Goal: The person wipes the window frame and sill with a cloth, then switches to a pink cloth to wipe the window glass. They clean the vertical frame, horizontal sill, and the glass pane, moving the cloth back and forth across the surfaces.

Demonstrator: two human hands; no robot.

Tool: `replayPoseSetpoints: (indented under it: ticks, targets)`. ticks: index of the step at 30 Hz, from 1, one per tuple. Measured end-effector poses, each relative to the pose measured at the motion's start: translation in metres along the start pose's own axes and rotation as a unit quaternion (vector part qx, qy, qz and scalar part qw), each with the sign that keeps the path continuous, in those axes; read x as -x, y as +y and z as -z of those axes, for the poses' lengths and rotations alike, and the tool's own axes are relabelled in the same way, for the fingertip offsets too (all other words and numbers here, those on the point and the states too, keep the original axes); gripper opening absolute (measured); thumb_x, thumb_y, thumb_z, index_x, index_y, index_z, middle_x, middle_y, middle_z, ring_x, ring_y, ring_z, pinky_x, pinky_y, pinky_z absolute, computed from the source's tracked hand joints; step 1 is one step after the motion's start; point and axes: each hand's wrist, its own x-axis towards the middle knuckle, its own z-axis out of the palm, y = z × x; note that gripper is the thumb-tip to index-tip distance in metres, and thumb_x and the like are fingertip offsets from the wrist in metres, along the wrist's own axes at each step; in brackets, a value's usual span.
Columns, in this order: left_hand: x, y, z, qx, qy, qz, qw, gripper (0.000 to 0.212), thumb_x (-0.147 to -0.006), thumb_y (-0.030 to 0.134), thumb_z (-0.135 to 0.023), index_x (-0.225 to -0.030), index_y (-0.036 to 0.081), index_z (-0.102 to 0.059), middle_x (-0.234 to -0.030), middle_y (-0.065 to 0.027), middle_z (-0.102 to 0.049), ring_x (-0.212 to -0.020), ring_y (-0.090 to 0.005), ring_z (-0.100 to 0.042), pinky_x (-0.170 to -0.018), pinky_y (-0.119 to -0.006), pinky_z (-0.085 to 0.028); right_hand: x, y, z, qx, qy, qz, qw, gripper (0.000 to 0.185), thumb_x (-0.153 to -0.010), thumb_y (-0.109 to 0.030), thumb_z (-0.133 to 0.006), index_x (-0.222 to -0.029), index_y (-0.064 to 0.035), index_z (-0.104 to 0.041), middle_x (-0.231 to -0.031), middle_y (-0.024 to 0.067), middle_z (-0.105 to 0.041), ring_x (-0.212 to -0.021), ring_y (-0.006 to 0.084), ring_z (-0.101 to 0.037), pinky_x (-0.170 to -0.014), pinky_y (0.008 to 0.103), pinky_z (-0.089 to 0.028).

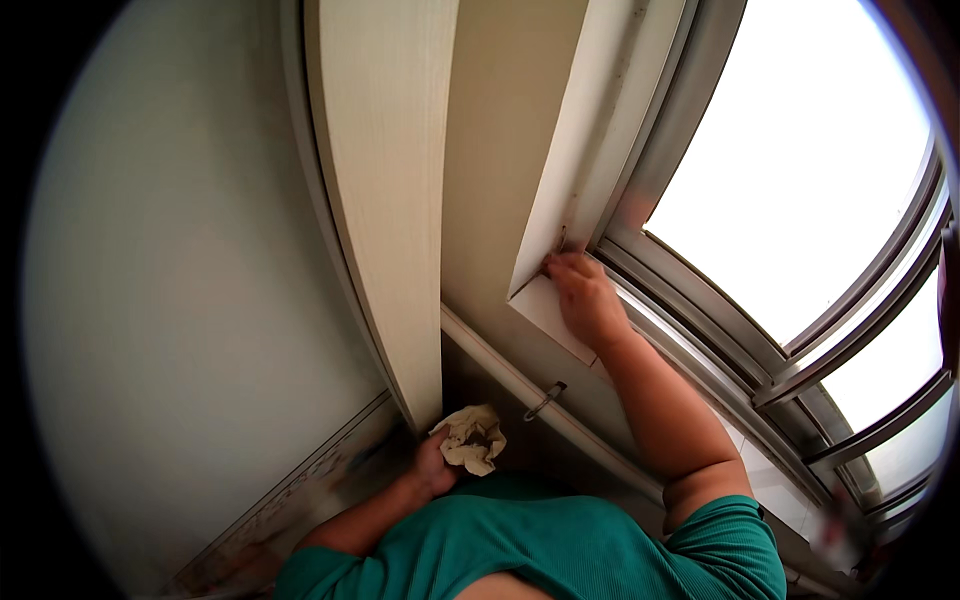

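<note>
My left hand (436,463) holds a crumpled piece of tan paper (487,431) close to my body. The paper is cupped around a hollow, with dark bits inside it. My right hand (589,296) reaches up to the inner corner of the window sill (551,319), its fingertips bunched against the joint where sill and side reveal (570,150) meet. Those fingers are slightly blurred, and whether anything is pinched between them is hidden. Dark marks run along the reveal above the fingertips.
A metal-framed sliding window (780,172) is at the right, very bright. Below the sill a pale pipe (502,360) runs along the wall, held by a metal clip (545,401). A tall pale panel (390,187) stands left of the reveal, beside a broad grey-white surface (187,300).
</note>
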Motion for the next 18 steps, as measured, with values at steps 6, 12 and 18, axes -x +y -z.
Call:
replayPoseSetpoints:
  ticks: [6, 12, 18]
  targets:
    - [-0.002, 0.0, 0.009, 0.008, -0.013, -0.01, 1.0, 0.057, -0.105, 0.04, -0.04, -0.15, 0.004, -0.039, -0.148, -0.0175, -0.05, -0.134, -0.0389, -0.05, -0.114, -0.055, -0.039, 0.015, 0.013, -0.01, -0.039, -0.175, 0.034, 0.983, 0.032, -0.079, 0.006, -0.062, -0.105, -0.0062, -0.074, -0.116, 0.0081, -0.071, -0.115, 0.0282, -0.063, -0.096, 0.0377, -0.053]
    - [-0.005, -0.002, 0.022, 0.018, -0.033, -0.031, 0.999, 0.056, -0.106, 0.04, -0.039, -0.149, 0.004, -0.041, -0.148, -0.0175, -0.05, -0.133, -0.0389, -0.051, -0.113, -0.055, -0.039, 0.002, -0.003, 0.012, -0.036, -0.05, 0.018, 0.998, 0.035, -0.076, 0.008, -0.059, -0.103, -0.0073, -0.076, -0.115, 0.0052, -0.072, -0.112, 0.0263, -0.064, -0.099, 0.0409, -0.051]
    - [-0.003, 0.002, 0.014, 0.011, -0.017, -0.008, 1.0, 0.056, -0.106, 0.039, -0.039, -0.149, 0.005, -0.04, -0.146, -0.0174, -0.052, -0.132, -0.0387, -0.052, -0.113, -0.055, -0.039, 0.02, 0.0, -0.009, 0.035, -0.141, 0.0, 0.989, 0.041, -0.08, 0.005, -0.055, -0.116, -0.0065, -0.072, -0.122, 0.0079, -0.071, -0.117, 0.0284, -0.06, -0.107, 0.0434, -0.042]
